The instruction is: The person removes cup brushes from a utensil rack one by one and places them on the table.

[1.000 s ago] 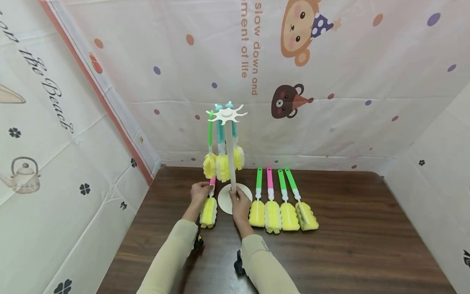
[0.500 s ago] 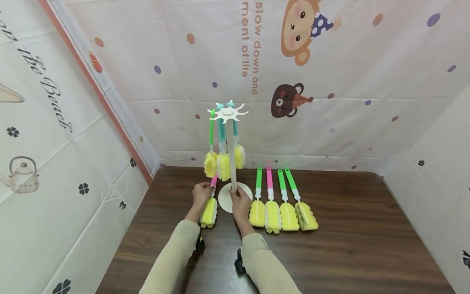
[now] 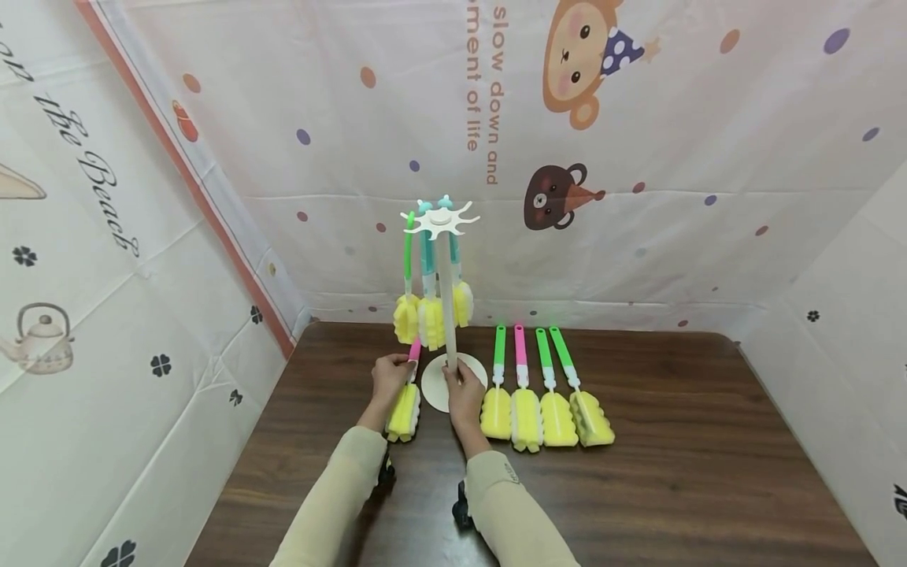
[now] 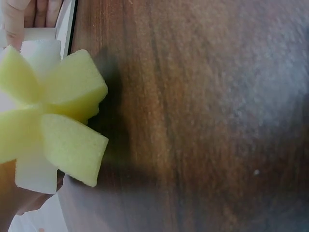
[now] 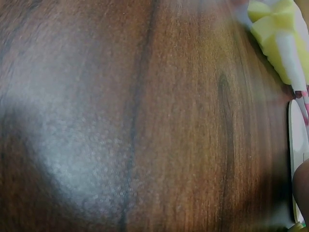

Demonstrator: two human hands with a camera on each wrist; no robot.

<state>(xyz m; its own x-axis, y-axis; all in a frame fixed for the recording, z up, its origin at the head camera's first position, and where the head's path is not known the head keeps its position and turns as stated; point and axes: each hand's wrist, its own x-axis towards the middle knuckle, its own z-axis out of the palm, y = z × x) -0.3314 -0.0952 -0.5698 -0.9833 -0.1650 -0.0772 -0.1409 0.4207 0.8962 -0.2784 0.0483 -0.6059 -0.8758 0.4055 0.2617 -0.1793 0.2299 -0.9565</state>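
With the left hand point(image 3: 388, 376) pinching the pink sponge brush point(image 3: 404, 405) at nine o'clock of the rack point(image 3: 448, 315), whose pole the right hand point(image 3: 464, 391) grips, I'd steady the pole.

- The left hand point(image 3: 389, 376) covers most of the pink-handled sponge brush point(image 3: 404, 409) handle
- Left wrist view cuts the sponge head point(image 4: 48, 116) off at the left edge
- The right hand point(image 3: 464, 390) hides the stand pole point(image 3: 447, 299) where it meets the base
- Right wrist view: blurred tabletop point(image 5: 145, 121), hand barely visible at the edge
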